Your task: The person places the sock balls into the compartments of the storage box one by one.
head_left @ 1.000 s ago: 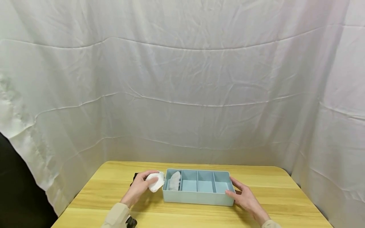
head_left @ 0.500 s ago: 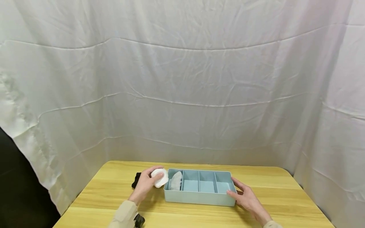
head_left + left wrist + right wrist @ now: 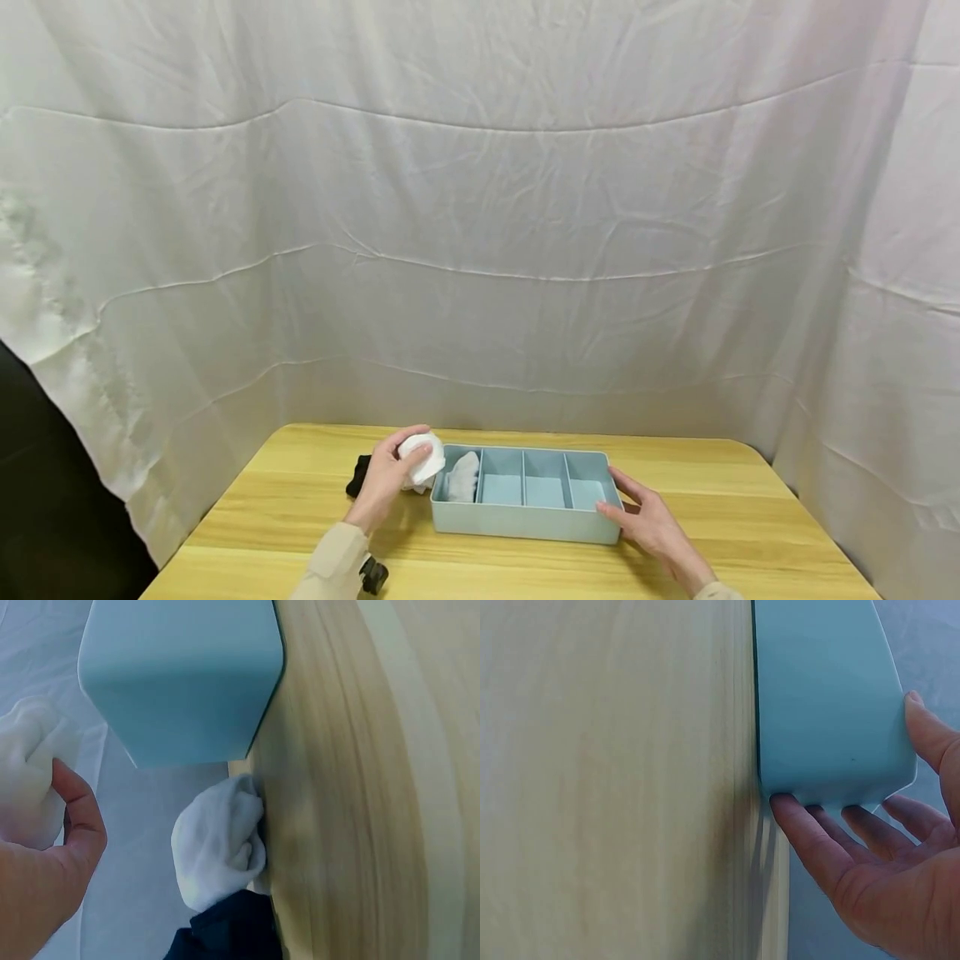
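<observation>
Your left hand (image 3: 390, 477) has its fingers curled round a white rolled sock (image 3: 422, 456), held just above the left end of the blue divided tray (image 3: 525, 523), whose first compartment already holds another white sock (image 3: 462, 477). Your right hand (image 3: 647, 521) lies with fingers straight against the tray's right end. Keep that bracing steady, carry the roll over the rim to a free compartment, and set it down upright and snug. A white sock (image 3: 217, 847) and a dark one (image 3: 359, 475) lie on the table (image 3: 750, 517) beside your left hand.
</observation>
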A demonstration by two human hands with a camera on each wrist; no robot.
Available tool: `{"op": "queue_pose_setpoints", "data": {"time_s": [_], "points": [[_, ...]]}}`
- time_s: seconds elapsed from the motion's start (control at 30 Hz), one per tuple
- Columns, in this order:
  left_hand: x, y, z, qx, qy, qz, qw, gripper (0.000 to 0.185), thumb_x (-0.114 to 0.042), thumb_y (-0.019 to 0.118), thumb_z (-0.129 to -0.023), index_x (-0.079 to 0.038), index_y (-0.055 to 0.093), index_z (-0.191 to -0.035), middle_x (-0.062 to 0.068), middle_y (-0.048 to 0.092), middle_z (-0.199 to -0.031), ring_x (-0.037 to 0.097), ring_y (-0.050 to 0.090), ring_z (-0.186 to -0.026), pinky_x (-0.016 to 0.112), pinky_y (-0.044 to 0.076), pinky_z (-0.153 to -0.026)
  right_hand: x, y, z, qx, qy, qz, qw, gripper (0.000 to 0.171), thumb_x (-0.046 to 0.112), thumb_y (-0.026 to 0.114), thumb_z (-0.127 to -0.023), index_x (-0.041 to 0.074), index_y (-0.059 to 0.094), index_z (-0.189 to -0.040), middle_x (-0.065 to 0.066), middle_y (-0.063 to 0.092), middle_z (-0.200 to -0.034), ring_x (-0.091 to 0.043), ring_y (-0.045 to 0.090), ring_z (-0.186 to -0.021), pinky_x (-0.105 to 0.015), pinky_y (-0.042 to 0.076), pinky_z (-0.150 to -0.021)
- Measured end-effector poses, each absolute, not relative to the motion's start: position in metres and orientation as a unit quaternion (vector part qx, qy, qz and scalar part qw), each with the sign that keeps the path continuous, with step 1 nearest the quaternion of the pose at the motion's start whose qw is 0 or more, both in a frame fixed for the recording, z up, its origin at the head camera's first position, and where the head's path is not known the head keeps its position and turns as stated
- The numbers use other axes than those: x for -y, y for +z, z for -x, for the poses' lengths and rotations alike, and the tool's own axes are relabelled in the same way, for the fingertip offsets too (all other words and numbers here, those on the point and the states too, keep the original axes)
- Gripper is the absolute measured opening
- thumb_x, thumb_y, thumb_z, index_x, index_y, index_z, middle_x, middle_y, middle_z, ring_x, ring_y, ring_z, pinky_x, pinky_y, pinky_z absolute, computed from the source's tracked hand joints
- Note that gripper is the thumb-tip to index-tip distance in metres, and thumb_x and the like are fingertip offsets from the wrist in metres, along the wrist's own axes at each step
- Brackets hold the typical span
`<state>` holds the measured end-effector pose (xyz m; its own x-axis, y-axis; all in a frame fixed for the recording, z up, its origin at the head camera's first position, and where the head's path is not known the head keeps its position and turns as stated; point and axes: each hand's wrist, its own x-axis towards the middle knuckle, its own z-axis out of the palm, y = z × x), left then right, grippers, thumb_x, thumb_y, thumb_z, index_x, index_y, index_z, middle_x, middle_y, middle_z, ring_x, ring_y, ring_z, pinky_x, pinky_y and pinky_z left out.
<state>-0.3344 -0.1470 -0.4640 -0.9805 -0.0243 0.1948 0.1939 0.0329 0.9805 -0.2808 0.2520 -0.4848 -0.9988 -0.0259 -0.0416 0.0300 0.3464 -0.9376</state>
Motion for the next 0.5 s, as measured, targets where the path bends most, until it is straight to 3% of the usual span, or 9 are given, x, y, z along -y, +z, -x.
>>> {"op": "queue_pose_setpoints", "data": {"time_s": [0.33, 0.5], "points": [[0.135, -0.467, 0.339, 0.718, -0.678, 0.144, 0.066, 0.043, -0.013, 0.07, -0.09, -0.005, 0.059, -0.131, 0.019, 0.06, -0.122, 0.018, 0.059, -0.095, 0.027, 0.055, -0.072, -0.251, -0.483, 0.279, -0.822, -0.568, -0.006, 0.025, 0.079, 0.025, 0.073, -0.089, 0.008, 0.031, -0.153, -0.025, 0.025, -0.157, -0.051, 0.042, -0.132, -0.047, 0.056, -0.086], [0.127, -0.469, 0.338, 0.725, -0.669, 0.159, 0.037, 0.043, -0.013, 0.069, -0.091, -0.01, 0.059, -0.133, 0.018, 0.06, -0.123, 0.018, 0.061, -0.095, 0.026, 0.055, -0.074, -0.251, -0.483, 0.28, -0.829, -0.559, -0.008, 0.026, 0.081, 0.028, 0.074, -0.088, 0.007, 0.031, -0.153, -0.027, 0.024, -0.157, -0.052, 0.042, -0.131, -0.049, 0.056, -0.086]]}}
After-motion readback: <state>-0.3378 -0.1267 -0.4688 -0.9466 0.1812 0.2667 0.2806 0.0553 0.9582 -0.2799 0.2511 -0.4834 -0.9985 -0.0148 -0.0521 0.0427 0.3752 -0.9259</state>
